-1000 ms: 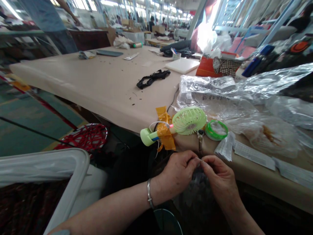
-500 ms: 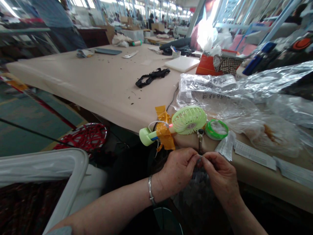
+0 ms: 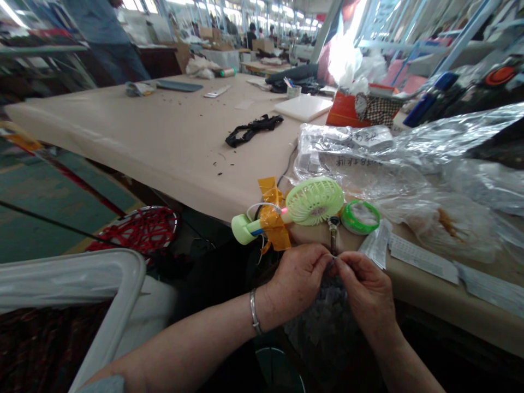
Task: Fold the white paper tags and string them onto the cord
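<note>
The left hand (image 3: 297, 281) and right hand (image 3: 371, 295) are pinching a tiny pale piece (image 3: 333, 257) between their fingertips, near the table (image 3: 164, 136); with so little showing, it is probably risking a drop if either pinch loosens.

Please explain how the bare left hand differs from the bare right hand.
The left hand wears a slim silver metal bangle at its wrist; the right hand shows none. The left hand points toward picture right; the right hand, up and leftward. Both pinch at a tiny pale item.
</note>
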A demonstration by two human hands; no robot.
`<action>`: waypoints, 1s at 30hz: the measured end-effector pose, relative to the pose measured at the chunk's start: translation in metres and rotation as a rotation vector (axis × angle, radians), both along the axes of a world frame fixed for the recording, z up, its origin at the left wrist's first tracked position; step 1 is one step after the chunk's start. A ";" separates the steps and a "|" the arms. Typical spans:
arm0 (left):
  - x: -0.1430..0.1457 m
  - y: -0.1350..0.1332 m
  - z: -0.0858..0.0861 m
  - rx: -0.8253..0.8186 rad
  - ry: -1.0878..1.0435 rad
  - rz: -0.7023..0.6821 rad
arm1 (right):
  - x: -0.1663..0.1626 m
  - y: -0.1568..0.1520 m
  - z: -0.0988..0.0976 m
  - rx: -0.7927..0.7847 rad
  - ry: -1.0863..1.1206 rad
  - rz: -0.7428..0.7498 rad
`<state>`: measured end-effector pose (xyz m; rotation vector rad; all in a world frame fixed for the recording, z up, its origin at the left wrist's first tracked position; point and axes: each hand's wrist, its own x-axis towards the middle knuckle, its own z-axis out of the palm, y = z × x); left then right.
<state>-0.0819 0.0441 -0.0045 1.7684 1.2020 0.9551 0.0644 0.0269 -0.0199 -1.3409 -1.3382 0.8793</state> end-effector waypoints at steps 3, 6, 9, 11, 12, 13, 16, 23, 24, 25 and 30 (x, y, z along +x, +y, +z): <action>-0.001 -0.002 0.002 -0.010 -0.009 -0.004 | 0.000 -0.002 0.000 0.008 -0.003 0.003; -0.003 -0.008 0.002 -0.045 -0.031 -0.021 | 0.003 -0.010 -0.001 0.000 -0.061 0.054; -0.007 -0.016 -0.003 -0.089 -0.028 -0.017 | 0.016 -0.023 -0.001 0.042 -0.213 0.107; -0.010 -0.020 -0.010 -0.121 -0.006 -0.016 | 0.030 -0.029 0.002 0.157 -0.375 0.067; -0.011 -0.021 -0.013 -0.140 0.005 -0.025 | 0.039 -0.031 0.005 0.240 -0.467 0.030; -0.013 -0.022 -0.017 -0.154 0.014 -0.038 | 0.048 -0.030 0.007 0.329 -0.564 -0.011; -0.015 -0.023 -0.028 -0.177 0.037 -0.041 | 0.072 -0.022 0.011 0.532 -0.872 -0.120; -0.008 -0.032 -0.030 -0.280 0.035 -0.057 | 0.093 -0.008 -0.004 0.568 -1.154 -0.134; -0.005 -0.032 -0.027 -0.303 0.002 -0.069 | 0.094 -0.009 -0.004 0.595 -1.135 -0.139; -0.001 -0.033 -0.023 -0.338 -0.039 -0.084 | 0.094 -0.010 -0.002 0.623 -1.113 -0.139; 0.025 -0.033 -0.006 -0.771 -0.489 -0.167 | 0.078 -0.033 0.013 0.702 -0.983 -0.041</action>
